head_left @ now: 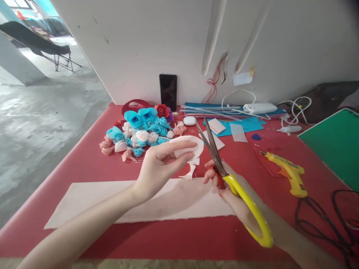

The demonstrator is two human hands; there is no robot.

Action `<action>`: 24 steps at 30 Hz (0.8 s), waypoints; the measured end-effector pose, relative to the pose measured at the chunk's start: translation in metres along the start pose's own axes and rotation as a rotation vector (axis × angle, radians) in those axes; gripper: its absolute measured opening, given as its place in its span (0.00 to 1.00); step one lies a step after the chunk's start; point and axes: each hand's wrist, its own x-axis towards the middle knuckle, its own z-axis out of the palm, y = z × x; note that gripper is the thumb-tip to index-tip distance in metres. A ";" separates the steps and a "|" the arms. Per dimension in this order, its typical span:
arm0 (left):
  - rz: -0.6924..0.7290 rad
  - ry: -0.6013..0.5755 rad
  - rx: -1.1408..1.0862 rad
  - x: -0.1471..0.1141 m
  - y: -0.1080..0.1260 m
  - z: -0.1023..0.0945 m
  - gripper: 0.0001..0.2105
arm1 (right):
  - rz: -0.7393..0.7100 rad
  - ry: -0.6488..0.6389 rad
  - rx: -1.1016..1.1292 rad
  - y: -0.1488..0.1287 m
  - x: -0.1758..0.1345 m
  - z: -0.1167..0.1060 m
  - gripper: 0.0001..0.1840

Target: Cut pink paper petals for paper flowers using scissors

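Between the thumb and fingers of my left hand (158, 168) is a white, rounded paper piece (198, 148). My right hand (228, 190) grips a pair of scissors (246, 209) with yellow handles. Their blades point up and stand slightly apart, just right of the paper piece and not visibly cutting it. Below my hands lies a long pale pink paper strip (92, 200) on the red tabletop (168, 241). Small white offcuts (188, 172) rest on the table behind my left fingers.
Blue, white, pink and red paper flowers (143, 129) are heaped at the back left. A phone (168, 91) leans on the wall. A yellow glue gun (288, 173), black cable (316, 220) and green board (333, 145) occupy the right. Blue paper sheets (249, 126) lie behind the scissors.
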 end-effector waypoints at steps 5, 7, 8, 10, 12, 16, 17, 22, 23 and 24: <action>-0.010 -0.022 -0.049 0.000 0.001 0.002 0.08 | 0.070 0.056 -0.143 -0.009 -0.002 0.006 0.10; -0.028 -0.030 -0.065 -0.001 0.001 0.003 0.08 | 0.113 0.089 -0.123 -0.012 -0.001 0.009 0.08; -0.038 -0.040 -0.070 -0.001 0.001 0.004 0.08 | 0.151 0.093 -0.102 -0.014 -0.001 0.009 0.08; -0.054 -0.061 -0.078 -0.001 0.000 0.004 0.08 | 0.209 0.084 -0.063 -0.017 -0.001 0.009 0.08; -0.063 -0.076 -0.090 -0.002 -0.001 0.005 0.08 | 0.199 0.052 -0.065 -0.017 -0.001 0.007 0.09; -0.049 -0.082 -0.126 -0.003 -0.002 0.005 0.08 | 0.119 -0.042 -0.106 -0.010 -0.005 0.001 0.13; -0.043 -0.082 -0.131 -0.003 -0.003 0.005 0.08 | 0.112 -0.063 -0.114 -0.009 -0.005 -0.001 0.14; -0.040 -0.077 -0.113 -0.002 -0.003 0.005 0.08 | 0.126 -0.067 -0.075 -0.009 -0.007 -0.002 0.11; -0.032 -0.072 -0.101 -0.002 -0.003 0.004 0.08 | 0.144 -0.052 -0.051 -0.010 -0.007 -0.002 0.12; -0.023 -0.067 -0.090 -0.002 -0.002 0.003 0.08 | 0.159 -0.034 -0.024 -0.010 -0.006 -0.001 0.14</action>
